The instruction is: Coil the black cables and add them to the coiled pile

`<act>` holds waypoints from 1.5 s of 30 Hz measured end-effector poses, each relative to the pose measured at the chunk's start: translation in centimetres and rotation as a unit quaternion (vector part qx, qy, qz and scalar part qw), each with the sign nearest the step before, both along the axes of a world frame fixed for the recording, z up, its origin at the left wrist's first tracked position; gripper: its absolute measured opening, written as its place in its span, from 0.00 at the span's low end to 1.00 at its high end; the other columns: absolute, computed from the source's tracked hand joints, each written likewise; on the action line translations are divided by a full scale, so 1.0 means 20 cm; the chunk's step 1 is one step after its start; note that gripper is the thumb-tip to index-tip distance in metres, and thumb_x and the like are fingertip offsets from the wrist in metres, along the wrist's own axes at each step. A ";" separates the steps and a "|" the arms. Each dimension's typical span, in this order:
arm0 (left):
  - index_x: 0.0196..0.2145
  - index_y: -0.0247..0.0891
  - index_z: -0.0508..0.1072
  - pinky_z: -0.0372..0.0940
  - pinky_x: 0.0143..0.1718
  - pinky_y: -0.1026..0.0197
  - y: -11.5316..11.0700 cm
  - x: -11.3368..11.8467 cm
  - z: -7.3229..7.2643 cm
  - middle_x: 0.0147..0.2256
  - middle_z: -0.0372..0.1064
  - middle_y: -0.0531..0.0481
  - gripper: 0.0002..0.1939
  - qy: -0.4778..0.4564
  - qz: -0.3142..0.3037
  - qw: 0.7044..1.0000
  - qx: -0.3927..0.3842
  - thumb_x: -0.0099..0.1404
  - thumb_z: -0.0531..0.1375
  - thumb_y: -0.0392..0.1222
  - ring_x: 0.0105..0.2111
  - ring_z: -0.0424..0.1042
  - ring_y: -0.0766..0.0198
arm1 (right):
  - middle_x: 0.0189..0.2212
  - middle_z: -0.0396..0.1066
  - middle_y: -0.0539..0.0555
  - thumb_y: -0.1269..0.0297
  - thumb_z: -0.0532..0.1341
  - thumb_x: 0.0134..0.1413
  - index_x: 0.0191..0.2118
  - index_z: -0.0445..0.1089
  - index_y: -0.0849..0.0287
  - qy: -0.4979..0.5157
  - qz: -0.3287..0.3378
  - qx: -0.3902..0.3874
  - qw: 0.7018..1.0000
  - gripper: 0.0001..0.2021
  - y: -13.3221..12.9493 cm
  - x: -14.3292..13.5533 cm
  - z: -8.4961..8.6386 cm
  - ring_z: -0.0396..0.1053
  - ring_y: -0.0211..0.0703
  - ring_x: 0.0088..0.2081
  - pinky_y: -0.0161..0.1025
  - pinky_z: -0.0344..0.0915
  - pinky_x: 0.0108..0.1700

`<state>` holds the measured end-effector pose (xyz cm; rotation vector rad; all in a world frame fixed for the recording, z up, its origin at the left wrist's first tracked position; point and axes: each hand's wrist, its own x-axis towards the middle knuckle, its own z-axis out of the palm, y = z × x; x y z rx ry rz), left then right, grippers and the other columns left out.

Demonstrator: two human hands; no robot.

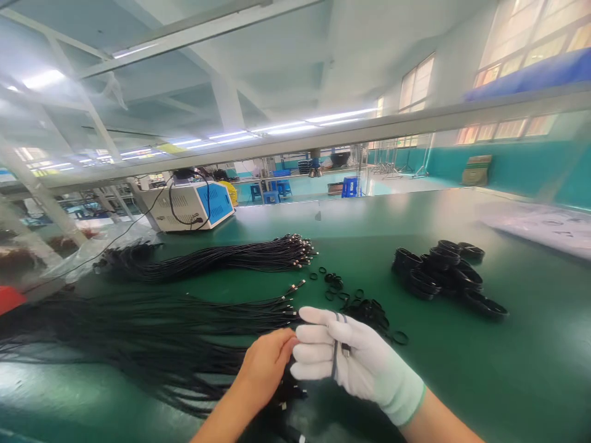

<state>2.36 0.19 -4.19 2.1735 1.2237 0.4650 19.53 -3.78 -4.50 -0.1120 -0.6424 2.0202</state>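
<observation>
My right hand (346, 351), in a white glove, has its palm turned up. A dark cable (335, 360) loops round its fingers, with the thumb laid over it. Against the palm lies a small black connector (346, 349) with a metal tip. My bare left hand (270, 360) is closed right beside the gloved fingertips; what its fingers pinch is hidden. Under and left of it spread many loose black cables (152, 344), their plug ends toward my hands. Just beyond the glove is a heap of small black rings (369, 312).
A tied bundle of black cables (221, 255) lies further back on the green table (521, 375). Coiled black cables (443, 271) are piled at right, near a plastic sheet (549, 224). A white and blue machine (189, 206) stands at back left, below a metal crossbar (277, 144).
</observation>
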 end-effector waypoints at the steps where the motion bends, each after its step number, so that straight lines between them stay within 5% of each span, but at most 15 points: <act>1: 0.32 0.40 0.72 0.58 0.30 0.64 -0.04 -0.02 -0.06 0.31 0.73 0.53 0.12 0.023 0.004 0.999 0.048 0.64 0.49 0.38 0.31 0.69 0.62 | 0.25 0.60 0.47 0.62 0.66 0.48 0.38 0.65 0.60 0.012 -0.016 -0.004 1.000 0.13 0.01 0.01 0.01 0.61 0.35 0.27 0.45 0.62 0.40; 3: 0.33 0.42 0.71 0.58 0.29 0.63 -0.14 -0.05 -0.17 0.30 0.73 0.52 0.12 0.090 -0.001 0.976 0.201 0.63 0.49 0.35 0.28 0.70 0.62 | 0.25 0.58 0.47 0.64 0.64 0.49 0.36 0.65 0.60 0.030 -0.047 -0.009 0.998 0.10 0.04 0.03 0.03 0.58 0.34 0.26 0.42 0.61 0.38; 5: 0.28 0.42 0.70 0.55 0.26 0.61 -0.23 -0.06 -0.23 0.24 0.71 0.53 0.11 0.148 -0.023 0.922 0.356 0.60 0.50 0.32 0.23 0.68 0.62 | 0.25 0.58 0.47 0.65 0.63 0.51 0.37 0.65 0.60 0.018 -0.072 -0.011 0.997 0.08 0.05 0.02 0.02 0.59 0.34 0.27 0.42 0.61 0.39; 7: 0.22 0.41 0.66 0.51 0.22 0.59 -0.29 -0.05 -0.17 0.19 0.66 0.53 0.11 0.159 -0.052 0.880 0.444 0.59 0.51 0.31 0.19 0.64 0.62 | 0.26 0.61 0.49 0.65 0.63 0.51 0.38 0.65 0.61 -0.025 -0.072 -0.013 0.997 0.09 0.04 0.00 -0.02 0.61 0.35 0.28 0.42 0.61 0.39; 9: 0.21 0.41 0.64 0.49 0.22 0.58 -0.29 -0.04 -0.01 0.18 0.64 0.54 0.11 0.150 -0.081 0.869 0.464 0.60 0.52 0.34 0.18 0.62 0.63 | 0.29 0.64 0.52 0.63 0.64 0.50 0.40 0.65 0.63 -0.069 -0.025 -0.001 0.997 0.13 0.01 -0.03 -0.05 0.64 0.38 0.31 0.42 0.60 0.40; 12: 0.25 0.41 0.69 0.54 0.27 0.61 -0.21 -0.05 0.26 0.25 0.68 0.54 0.07 0.146 -0.129 0.907 0.372 0.60 0.59 0.43 0.25 0.65 0.64 | 0.31 0.65 0.56 0.58 0.66 0.46 0.41 0.64 0.67 -0.087 0.108 0.038 0.990 0.20 -0.05 -0.08 -0.09 0.66 0.43 0.33 0.44 0.59 0.41; 15: 0.27 0.42 0.74 0.57 0.31 0.66 -0.10 -0.06 0.38 0.28 0.69 0.57 0.03 0.058 -0.129 0.973 0.184 0.56 0.64 0.41 0.29 0.66 0.68 | 0.26 0.57 0.50 0.61 0.69 0.40 0.35 0.60 0.65 -0.045 0.198 0.030 0.979 0.20 -0.07 -0.12 -0.09 0.62 0.37 0.28 0.36 0.54 0.34; 18: 0.28 0.40 0.76 0.59 0.28 0.69 -0.02 -0.06 0.32 0.28 0.69 0.57 0.02 -0.044 -0.096 0.994 0.017 0.53 0.65 0.37 0.28 0.67 0.69 | 0.23 0.47 0.44 0.66 0.69 0.37 0.29 0.52 0.60 0.013 0.251 -0.004 0.968 0.22 -0.07 -0.16 -0.07 0.52 0.29 0.23 0.30 0.44 0.27; 22: 0.32 0.39 0.77 0.62 0.34 0.67 0.02 -0.06 0.16 0.31 0.72 0.53 0.06 -0.107 -0.097 0.988 -0.053 0.59 0.59 0.38 0.32 0.70 0.65 | 0.23 0.44 0.44 0.66 0.68 0.39 0.31 0.54 0.61 0.030 0.212 0.005 0.977 0.19 -0.07 -0.17 -0.03 0.49 0.30 0.23 0.31 0.41 0.27; 27: 0.33 0.40 0.74 0.63 0.35 0.62 -0.01 -0.14 -0.02 0.34 0.72 0.50 0.16 0.050 -0.003 0.993 0.108 0.66 0.47 0.38 0.34 0.70 0.61 | 0.23 0.43 0.44 0.66 0.68 0.42 0.33 0.59 0.61 0.038 0.082 0.000 0.996 0.16 -0.06 -0.11 0.05 0.47 0.31 0.24 0.35 0.44 0.30; 32: 0.29 0.42 0.70 0.58 0.30 0.60 -0.19 -0.13 -0.19 0.28 0.71 0.52 0.13 0.192 0.013 0.934 0.302 0.64 0.48 0.34 0.26 0.69 0.60 | 0.24 0.48 0.45 0.70 0.63 0.50 0.30 0.58 0.62 0.031 0.010 -0.003 0.999 0.10 -0.02 -0.07 0.06 0.50 0.32 0.25 0.35 0.48 0.30; 35: 0.26 0.41 0.67 0.53 0.25 0.60 -0.28 -0.08 -0.15 0.24 0.69 0.55 0.09 0.168 -0.052 0.916 0.359 0.61 0.52 0.32 0.22 0.66 0.63 | 0.29 0.59 0.49 0.71 0.61 0.53 0.39 0.63 0.62 -0.039 -0.042 -0.032 0.998 0.08 -0.03 -0.07 0.01 0.61 0.36 0.30 0.38 0.55 0.36; 38: 0.25 0.40 0.68 0.52 0.26 0.60 -0.26 -0.07 0.03 0.24 0.69 0.56 0.05 0.140 -0.093 0.922 0.349 0.58 0.60 0.36 0.23 0.65 0.64 | 0.34 0.64 0.56 0.70 0.62 0.53 0.44 0.64 0.66 -0.130 -0.010 -0.024 0.991 0.12 -0.05 -0.09 -0.05 0.65 0.41 0.36 0.41 0.56 0.41; 42: 0.27 0.40 0.73 0.57 0.32 0.64 -0.14 -0.09 0.24 0.27 0.70 0.57 0.03 0.055 -0.117 0.977 0.168 0.55 0.65 0.38 0.29 0.66 0.66 | 0.27 0.59 0.52 0.65 0.66 0.46 0.36 0.64 0.68 -0.090 0.155 0.027 0.983 0.14 -0.08 -0.12 -0.11 0.60 0.35 0.28 0.37 0.54 0.33; 45: 0.29 0.38 0.76 0.60 0.29 0.69 -0.06 -0.09 0.24 0.28 0.71 0.55 0.04 -0.066 -0.113 0.991 -0.031 0.52 0.66 0.36 0.29 0.67 0.68 | 0.23 0.50 0.46 0.66 0.67 0.41 0.33 0.58 0.64 -0.024 0.230 -0.005 0.973 0.17 -0.09 -0.15 -0.13 0.52 0.30 0.23 0.31 0.46 0.28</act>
